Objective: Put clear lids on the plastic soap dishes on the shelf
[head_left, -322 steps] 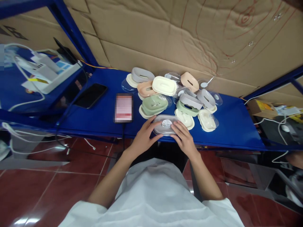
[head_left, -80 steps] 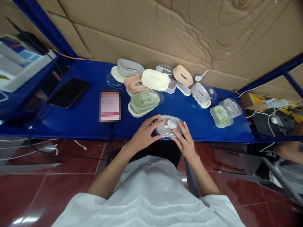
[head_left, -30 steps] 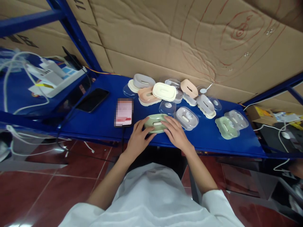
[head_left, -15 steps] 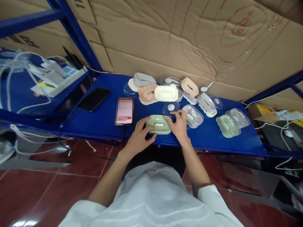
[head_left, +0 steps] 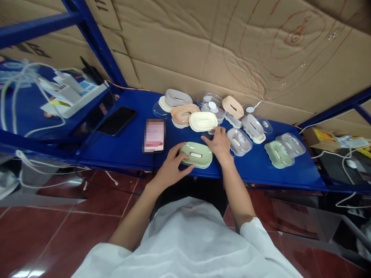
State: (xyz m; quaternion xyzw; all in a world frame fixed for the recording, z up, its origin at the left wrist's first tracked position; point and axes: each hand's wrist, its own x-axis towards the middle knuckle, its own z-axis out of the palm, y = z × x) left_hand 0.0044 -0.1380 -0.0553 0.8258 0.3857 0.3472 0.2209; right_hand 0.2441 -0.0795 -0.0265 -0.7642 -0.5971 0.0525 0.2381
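My left hand (head_left: 172, 166) grips the left end of a green soap dish (head_left: 199, 155), its thumb at the near edge and fingers over the rim. A pale base shows through the dish's oblong slot. Beyond it, my right hand (head_left: 220, 143) reaches to the near right corner of a cream soap dish tray (head_left: 203, 121). Its fingers curl at that corner while the thumb stretches left. Partly hidden under the tray and fingers lies a clear plastic lid (head_left: 211, 132). Right of this hand sits a grey-lilac soap dish (head_left: 240, 142) with a round sticker.
Peach (head_left: 185, 114), grey (head_left: 178, 98) and other soap dishes stand along the cardboard wall (head_left: 174, 58) with clear lids. A green dish (head_left: 279, 154) lies farther right. Left are a phone with a lit screen (head_left: 154, 136), a dark phone (head_left: 117, 121) and a power strip (head_left: 84, 99).
My right hand has left the green soap dish and moved up to the cream tray. The tray has shifted toward me, covering more of the clear lid. My left hand stays on the green dish.
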